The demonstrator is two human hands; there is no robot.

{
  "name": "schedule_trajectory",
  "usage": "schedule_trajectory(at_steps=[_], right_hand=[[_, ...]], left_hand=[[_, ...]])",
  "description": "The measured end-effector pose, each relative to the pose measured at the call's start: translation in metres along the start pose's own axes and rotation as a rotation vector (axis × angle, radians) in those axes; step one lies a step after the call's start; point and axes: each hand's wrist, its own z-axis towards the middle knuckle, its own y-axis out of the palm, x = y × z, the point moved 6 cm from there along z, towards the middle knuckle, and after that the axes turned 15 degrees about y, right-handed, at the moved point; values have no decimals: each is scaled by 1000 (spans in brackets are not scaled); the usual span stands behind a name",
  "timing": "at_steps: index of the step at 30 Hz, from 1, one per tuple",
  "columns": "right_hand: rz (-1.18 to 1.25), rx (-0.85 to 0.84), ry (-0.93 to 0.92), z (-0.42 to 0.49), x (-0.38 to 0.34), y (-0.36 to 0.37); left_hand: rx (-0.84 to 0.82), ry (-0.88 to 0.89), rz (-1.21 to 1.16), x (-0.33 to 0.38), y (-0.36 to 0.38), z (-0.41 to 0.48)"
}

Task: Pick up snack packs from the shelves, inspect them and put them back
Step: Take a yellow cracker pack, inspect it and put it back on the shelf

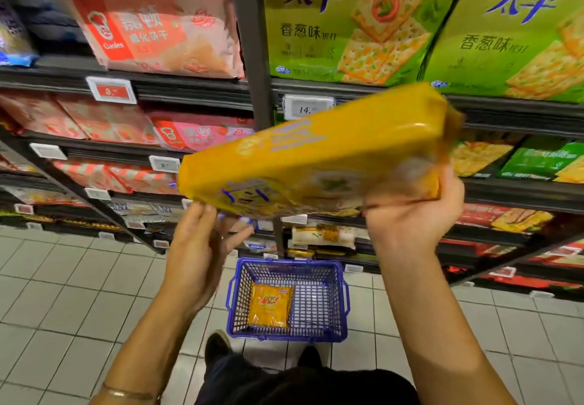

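A large yellow cracker pack [316, 152] with purple print is held up in front of the shelves, tilted with its right end higher. My right hand [414, 212] grips the pack's lower right corner from below, thumb and fingers curled round its edge. My left hand [199, 246] sits just under the pack's lower left corner, fingers straight and spread; its fingertips are at the pack's edge, and I cannot tell whether they touch it. Green cracker packs [350, 25] of the same brand fill the shelf above and behind.
Red and pink biscuit packs [158, 31] fill the left shelves, with price tags [111, 90] along the rails. A blue wire basket [316, 303] stands on the tiled floor below, holding a small orange snack bag [270, 308]. My shoes are just behind it.
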Motion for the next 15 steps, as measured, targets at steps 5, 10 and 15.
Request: schedule_trajectory(at_steps=[5,10,15], right_hand=[[-343,-66,-3,-20,35,9],[-766,-178,-16,-27,68,1],[-1142,-268,83,-23,118,-13]], left_hand=[[177,-405,-383,-60,-18,-37],[296,-539,-309,-93,-55,-68],[374,-668,-164,-127,-105,-81]])
